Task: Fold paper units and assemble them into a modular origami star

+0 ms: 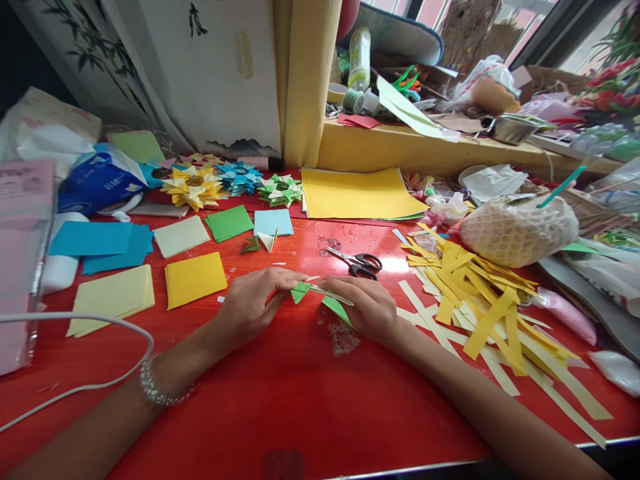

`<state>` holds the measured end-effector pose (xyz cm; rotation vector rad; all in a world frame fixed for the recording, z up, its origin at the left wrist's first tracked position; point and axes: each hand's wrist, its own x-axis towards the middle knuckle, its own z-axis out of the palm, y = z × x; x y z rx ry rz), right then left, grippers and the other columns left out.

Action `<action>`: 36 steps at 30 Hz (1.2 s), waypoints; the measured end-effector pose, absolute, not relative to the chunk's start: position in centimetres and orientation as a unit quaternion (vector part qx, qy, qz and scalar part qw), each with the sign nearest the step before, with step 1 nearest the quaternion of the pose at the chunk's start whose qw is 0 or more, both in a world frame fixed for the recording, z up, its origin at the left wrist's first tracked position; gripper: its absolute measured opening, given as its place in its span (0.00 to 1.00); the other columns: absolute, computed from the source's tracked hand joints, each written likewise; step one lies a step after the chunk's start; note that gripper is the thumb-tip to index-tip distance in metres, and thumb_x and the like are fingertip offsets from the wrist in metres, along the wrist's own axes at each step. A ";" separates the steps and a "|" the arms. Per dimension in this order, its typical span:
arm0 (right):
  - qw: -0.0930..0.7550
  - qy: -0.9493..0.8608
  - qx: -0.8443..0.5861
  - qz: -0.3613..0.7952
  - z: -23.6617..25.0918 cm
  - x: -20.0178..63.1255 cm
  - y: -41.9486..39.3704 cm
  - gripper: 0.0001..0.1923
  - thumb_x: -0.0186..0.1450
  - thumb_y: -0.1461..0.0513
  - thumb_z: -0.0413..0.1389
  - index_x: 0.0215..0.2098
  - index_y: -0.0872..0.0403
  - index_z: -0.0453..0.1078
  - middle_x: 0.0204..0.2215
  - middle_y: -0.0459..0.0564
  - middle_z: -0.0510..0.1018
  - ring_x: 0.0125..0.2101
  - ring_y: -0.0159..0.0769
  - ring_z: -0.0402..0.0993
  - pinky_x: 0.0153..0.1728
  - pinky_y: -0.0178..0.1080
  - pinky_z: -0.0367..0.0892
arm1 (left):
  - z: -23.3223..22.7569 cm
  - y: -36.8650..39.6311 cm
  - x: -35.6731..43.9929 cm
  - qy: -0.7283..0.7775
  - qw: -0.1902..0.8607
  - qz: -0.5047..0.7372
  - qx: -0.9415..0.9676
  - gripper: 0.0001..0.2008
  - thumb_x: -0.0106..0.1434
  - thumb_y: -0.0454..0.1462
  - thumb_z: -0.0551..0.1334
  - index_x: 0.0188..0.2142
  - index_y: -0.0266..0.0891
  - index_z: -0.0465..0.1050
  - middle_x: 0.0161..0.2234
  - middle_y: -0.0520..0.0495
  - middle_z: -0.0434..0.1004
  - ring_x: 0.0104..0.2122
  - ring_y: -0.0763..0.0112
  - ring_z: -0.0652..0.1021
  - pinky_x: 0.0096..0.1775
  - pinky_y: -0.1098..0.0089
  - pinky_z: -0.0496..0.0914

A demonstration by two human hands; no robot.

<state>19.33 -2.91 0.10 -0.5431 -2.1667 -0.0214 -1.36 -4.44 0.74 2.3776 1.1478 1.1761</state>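
Between my two hands, over the middle of the red table, is a folded green and cream paper piece (301, 292). My left hand (255, 300) pinches its left end between thumb and fingers. My right hand (367, 308) is closed on the cream and green part at the right, and its fingers hide some of the folds. Just beyond my hands lie a small folded green and white paper unit (267, 240) and black-handled scissors (364, 264), their blades pointing left.
Stacks of yellow (196, 280), green (229, 223) and blue paper (100, 241) lie at the left. Finished folded paper rings (193, 187) stand behind them. Yellow and cream strips (465, 293) cover the right side, near a net-wrapped object with a straw (520, 230). A white cable (145, 330) curves in from the left.
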 end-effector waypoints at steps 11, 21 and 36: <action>0.427 -0.877 -0.221 -0.019 0.3 19.5 -2.8 0.15 0.62 0.71 0.44 0.44 0.56 0.65 0.34 0.52 0.77 0.33 0.32 0.74 0.31 0.33 0.68 | 0.6 -4.2 -1.4 0.369 0.114 0.414 0.824 0.03 0.62 0.32 0.53 0.33 0.41 0.63 0.38 0.49 0.78 0.40 0.72 0.76 0.37 0.72 0.69; 0.423 -0.885 -0.195 -0.008 0.1 19.6 -2.6 0.14 0.61 0.71 0.47 0.46 0.57 0.63 0.35 0.53 0.77 0.35 0.32 0.73 0.35 0.33 0.68 | 0.7 -4.3 -1.4 0.373 0.125 0.402 0.827 0.04 0.62 0.32 0.53 0.33 0.42 0.63 0.39 0.50 0.77 0.39 0.72 0.76 0.38 0.71 0.69; 0.381 -0.887 -0.260 0.014 -0.3 19.3 -2.6 0.08 0.63 0.68 0.46 0.38 0.58 0.65 0.28 0.51 0.77 0.26 0.31 0.72 0.27 0.31 0.62 | 1.3 -4.4 -1.2 0.421 0.197 0.370 0.804 0.03 0.61 0.36 0.56 0.35 0.41 0.67 0.32 0.53 0.79 0.33 0.72 0.78 0.32 0.76 0.70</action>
